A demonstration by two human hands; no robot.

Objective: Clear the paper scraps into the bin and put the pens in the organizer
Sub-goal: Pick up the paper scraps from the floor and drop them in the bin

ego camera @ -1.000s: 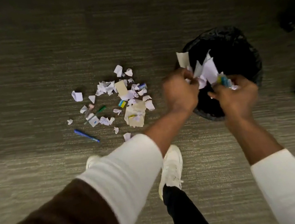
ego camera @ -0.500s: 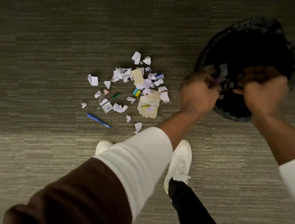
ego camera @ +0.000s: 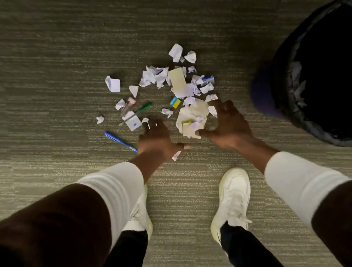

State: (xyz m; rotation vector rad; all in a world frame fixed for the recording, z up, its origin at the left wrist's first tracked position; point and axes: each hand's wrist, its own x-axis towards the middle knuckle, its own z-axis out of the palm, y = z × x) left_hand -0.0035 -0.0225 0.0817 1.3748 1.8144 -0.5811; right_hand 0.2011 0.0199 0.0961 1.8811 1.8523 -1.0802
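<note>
- Both hands, left hand (ego camera: 155, 136) and right hand (ego camera: 227, 124), spread open at frame centre, flanking a crumpled paper wad (ego camera: 192, 116), perhaps touching it.
- Blue pen (ego camera: 120, 141) lies just left; bin (ego camera: 333, 74) at right edge.

Bare carpet (ego camera: 42, 62) open on the far and left sides of the paper scraps (ego camera: 175, 79), with room to come in from above or from the left. Blocked on the right by the bin (ego camera: 280, 92), standing near the pile with only a narrow strip of floor between; crowded on the near side by the left hand (ego camera: 154, 137), the right hand (ego camera: 227, 124) and two white shoes (ego camera: 232, 196). Blue pen (ego camera: 120, 141) lying apart at the pile's left edge, clear on its left; green pen (ego camera: 141, 110) hemmed in among scraps.
</note>
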